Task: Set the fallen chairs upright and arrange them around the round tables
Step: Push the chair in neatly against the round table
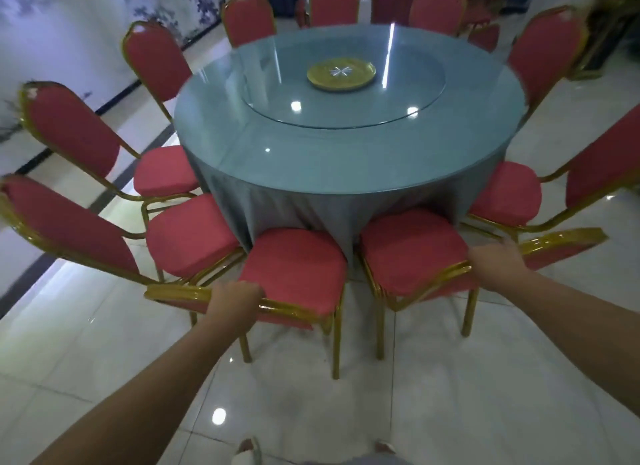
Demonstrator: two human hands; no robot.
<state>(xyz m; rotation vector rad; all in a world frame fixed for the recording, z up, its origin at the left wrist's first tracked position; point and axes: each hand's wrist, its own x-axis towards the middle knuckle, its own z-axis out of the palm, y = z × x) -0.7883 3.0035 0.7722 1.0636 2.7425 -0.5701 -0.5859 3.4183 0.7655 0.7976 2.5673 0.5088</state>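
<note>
Fingers (249,289) curled over back rails, left hand (235,300) holds the 7 o'clock chair (294,274), right hand (498,260) the 5 o'clock chair (412,253), at the counter (346,159); every chair in view stands upright, so only final nudging inward seems left

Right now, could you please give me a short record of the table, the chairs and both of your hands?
Table: round table, grey-blue cloth, glass turntable with a gold plate
Left hand: grips the near left chair by its backrest top
Right hand: holds the near right chair by its backrest top
Other chairs: red seats, gold frames, upright around the table
Floor: glossy white tiles
</note>
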